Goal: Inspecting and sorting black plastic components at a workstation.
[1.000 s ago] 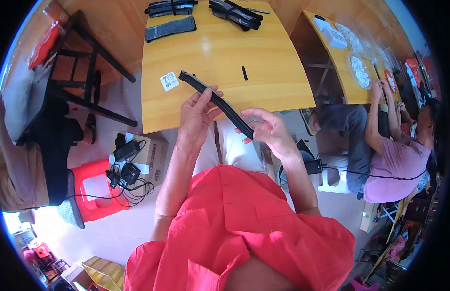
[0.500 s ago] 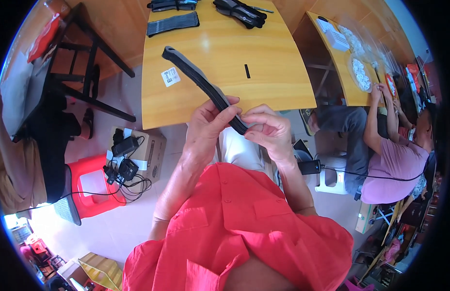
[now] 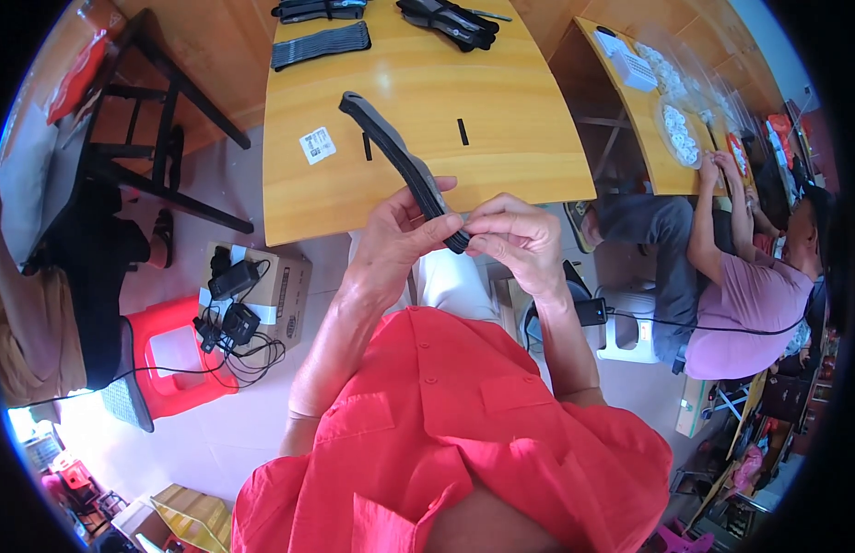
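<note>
A long, slim bundle of black and grey straps [image 3: 404,161] slants over the table's near edge, its far end raised to the left. My left hand [image 3: 391,235] is closed round its lower part, thumb on top. At the near end my right hand [image 3: 521,238] pinches with thumb and fingertips, touching the bundle; the exact edge it grips is partly hidden. On the yellow table [image 3: 520,101] beyond lie two short black strips, one left [image 3: 368,146] and one right [image 3: 463,132], plus a white printed label [image 3: 317,145].
At the table's far side lie a flat grey strap stack [image 3: 322,44] and a tied black bundle [image 3: 450,23]. A red stool [image 3: 160,369] and a carton [image 3: 289,295] with cables stand left. Right, a person in pink [image 3: 741,313] works at another table [image 3: 621,111].
The bundle's far end has swung right and tilts more steeply, uncovering the left black strip. My right fingers have shifted slightly at its near end.
</note>
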The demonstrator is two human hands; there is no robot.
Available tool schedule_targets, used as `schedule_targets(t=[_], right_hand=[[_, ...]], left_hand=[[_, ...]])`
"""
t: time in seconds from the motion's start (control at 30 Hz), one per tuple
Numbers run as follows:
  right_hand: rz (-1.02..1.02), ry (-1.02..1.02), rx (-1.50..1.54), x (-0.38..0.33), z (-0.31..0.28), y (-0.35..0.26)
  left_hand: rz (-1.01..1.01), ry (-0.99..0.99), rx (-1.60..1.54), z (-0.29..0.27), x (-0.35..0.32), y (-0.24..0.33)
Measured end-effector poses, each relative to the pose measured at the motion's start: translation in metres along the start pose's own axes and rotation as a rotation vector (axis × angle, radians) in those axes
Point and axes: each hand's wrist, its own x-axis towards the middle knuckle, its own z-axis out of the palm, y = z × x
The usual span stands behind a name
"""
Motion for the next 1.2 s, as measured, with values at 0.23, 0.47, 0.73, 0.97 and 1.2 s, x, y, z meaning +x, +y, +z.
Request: schedule_targets(t=[0.23,0.47,0.73,0.97,1.2], right_hand=[[-0.250,-0.079,-0.431,0.005,0.002,-0.017],[-0.391,-0.028,-0.632,0.005,0.010,-0.022],[-0.370,-0.015,-0.574,0.006,0.008,-0.025],[-0.350,-0.014,-0.547,0.006,0.007,-0.023],[-0.384,-0.043,-0.634,0.004,0.008,-0.025]], left_hand=[[-0.025,0.033,-0.037,0.000,-0.001,0.003],[-0.015,0.049,-0.046,0.000,0.000,0.001],[-0.023,0.051,-0.097,0.002,0.000,0.004],[-0.025,0.052,-0.086,0.002,0.000,0.003],[-0.027,0.063,-0.048,0.001,0.001,0.001]])
